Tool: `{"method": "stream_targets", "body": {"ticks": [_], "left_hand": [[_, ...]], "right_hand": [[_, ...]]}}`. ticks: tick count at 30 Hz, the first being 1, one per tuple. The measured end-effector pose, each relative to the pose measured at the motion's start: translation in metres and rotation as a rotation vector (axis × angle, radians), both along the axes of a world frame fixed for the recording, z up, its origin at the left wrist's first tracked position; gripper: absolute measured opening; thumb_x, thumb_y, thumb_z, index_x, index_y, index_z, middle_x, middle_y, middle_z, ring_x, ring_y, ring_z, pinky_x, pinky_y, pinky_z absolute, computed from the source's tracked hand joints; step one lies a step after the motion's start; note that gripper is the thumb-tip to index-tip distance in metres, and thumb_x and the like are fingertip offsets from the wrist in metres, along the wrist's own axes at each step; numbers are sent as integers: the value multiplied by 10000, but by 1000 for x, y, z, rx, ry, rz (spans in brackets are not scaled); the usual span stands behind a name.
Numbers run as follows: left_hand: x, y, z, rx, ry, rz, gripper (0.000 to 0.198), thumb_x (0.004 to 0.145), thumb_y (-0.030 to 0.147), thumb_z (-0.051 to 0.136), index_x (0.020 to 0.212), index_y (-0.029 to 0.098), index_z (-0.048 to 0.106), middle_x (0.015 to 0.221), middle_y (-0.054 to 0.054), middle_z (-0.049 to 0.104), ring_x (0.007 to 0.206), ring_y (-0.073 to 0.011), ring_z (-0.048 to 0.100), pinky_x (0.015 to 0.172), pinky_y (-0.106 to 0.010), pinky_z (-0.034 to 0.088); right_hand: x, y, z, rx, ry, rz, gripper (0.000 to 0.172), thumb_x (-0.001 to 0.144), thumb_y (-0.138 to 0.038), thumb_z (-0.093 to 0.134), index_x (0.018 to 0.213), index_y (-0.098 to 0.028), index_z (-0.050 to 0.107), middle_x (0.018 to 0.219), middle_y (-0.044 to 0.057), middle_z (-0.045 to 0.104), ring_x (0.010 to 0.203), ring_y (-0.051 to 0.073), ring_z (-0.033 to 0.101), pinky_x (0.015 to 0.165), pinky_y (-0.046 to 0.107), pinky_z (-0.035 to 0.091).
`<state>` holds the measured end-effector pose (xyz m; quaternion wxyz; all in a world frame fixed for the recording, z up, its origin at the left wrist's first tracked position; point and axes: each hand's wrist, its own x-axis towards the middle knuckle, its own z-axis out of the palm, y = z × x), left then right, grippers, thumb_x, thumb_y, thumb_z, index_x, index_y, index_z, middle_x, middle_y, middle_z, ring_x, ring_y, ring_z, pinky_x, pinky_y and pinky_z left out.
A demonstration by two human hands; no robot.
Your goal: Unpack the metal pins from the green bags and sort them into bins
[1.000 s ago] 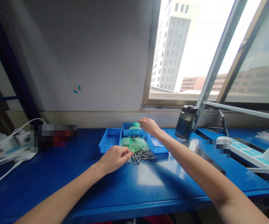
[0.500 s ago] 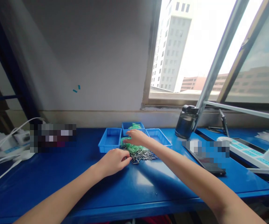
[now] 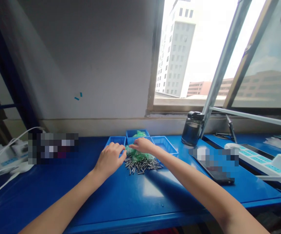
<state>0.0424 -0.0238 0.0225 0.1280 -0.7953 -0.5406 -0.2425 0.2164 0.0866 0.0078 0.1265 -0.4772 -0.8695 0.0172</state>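
- Green see-through plastic packaging [image 3: 139, 156], crumpled: under and just this side of the right hand, right of the left. Lies on the metal pile, probably to keep both within easy reach.
- Right hand [image 3: 143, 145]: palm down, fingers bent over the packaging. Fingertips partly hidden; can't tell if it's gripping anything. Pose looks suited to picking from above.
- Left hand [image 3: 111, 157]: loosely curled, thumb a bit apart from fingers. Underside hidden, can't tell if anything's held. Sits beside the pile, likely so both hands can work the same spot.
- Thin grey metal rods [image 3: 142, 167]: loose heap, nearer the wearer than the right hand, right of the left. Spread flat, which should make single pieces easier to get at.
- Blue rectangular plastic trays: one just beyond the left hand [image 3: 116, 139], one beyond the right hand [image 3: 130, 133] with more green plastic inside, one to the right hand's right [image 3: 166, 145]. Ring layout presumably keeps reaches short.
- Dark lidded bottle [image 3: 192, 130] and flat black device [image 3: 218, 174]: well right of both hands, likely kept out of the way.
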Motion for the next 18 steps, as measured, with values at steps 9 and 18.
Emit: {"method": "stream_targets", "body": {"ticks": [9, 18], "left_hand": [[-1, 8, -9, -240, -105, -30, 213, 832, 268, 448, 948, 188, 608, 864, -64, 639, 845, -205, 579, 751, -297, 419], [0, 9, -12, -218, -162, -206, 135, 803, 190, 443, 812, 181, 578, 798, -29, 596, 801, -176, 541, 736, -276, 412]], "right_hand": [[-11, 2, 0, -4, 81, -22, 318, 696, -437, 649, 839, -153, 653, 801, 67, 640, 758, 187, 575, 613, 228, 376], [20, -37, 25, -21, 305, 45, 149, 760, -302, 593, 809, -163, 568, 697, -20, 569, 611, 89, 482, 563, 192, 317]]}}
